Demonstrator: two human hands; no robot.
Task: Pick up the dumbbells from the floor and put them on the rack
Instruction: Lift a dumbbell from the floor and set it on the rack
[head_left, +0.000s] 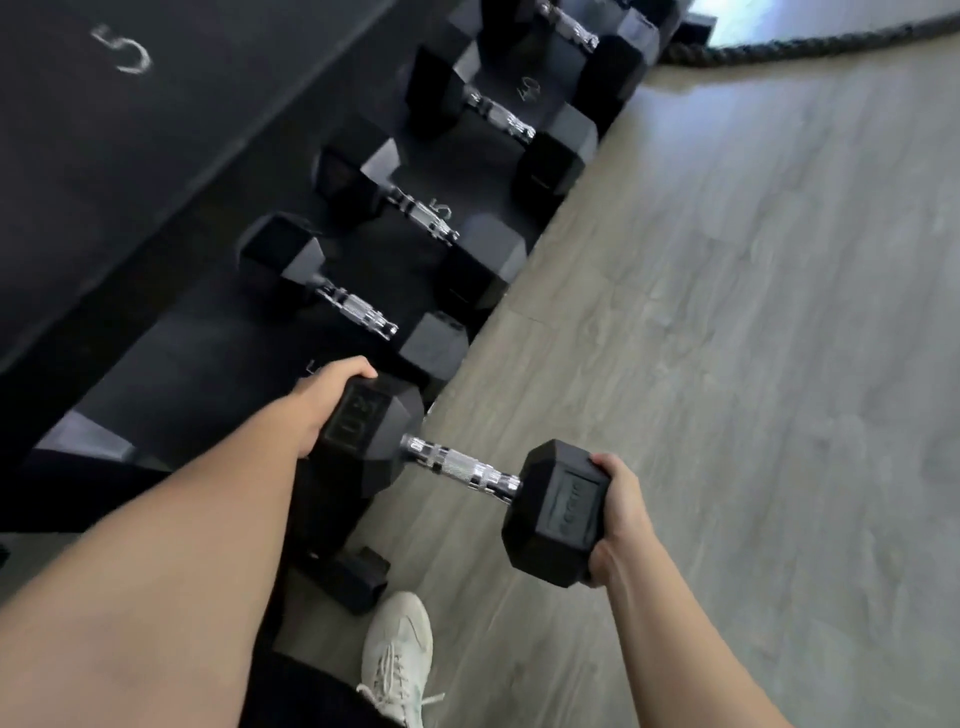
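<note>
Held dumbbell (460, 467): it is carried in the air between both hands, above the wooden floor (753, 312) and just off the front edge of the rack (182, 338); one head is held at each end, and the handle is left bare between them.
Left hand (324, 402): it is closed over the outer face of the head at 10 o'clock from the handle, with the fingers wrapped over the top edge of that head.
Right hand (618, 514): it is clamped on the outer face of the head at 4 o'clock from the handle, the thumb shown over the top edge and the fingers curled under the lower edge.
Look of the dumbbell: two black hexagonal heads are joined by a chrome handle with a knurled middle section; raised markings are seen on both end faces, but they are too blurred to be read with certainty.
Racked dumbbells (358, 312): a row of similar black hex dumbbells is laid on the sloped black shelf, running away toward 1 o'clock from the left hand; the nearest one is just beyond the left hand.
Shelf markings: chalked numbers are written on the rack beside the dumbbells.
Shoe (397, 654): a pale laced shoe is placed on the floor at 6 o'clock from the held dumbbell.
Rope (805, 44): a thick dark rope is laid across the floor at the far 1 o'clock corner.
</note>
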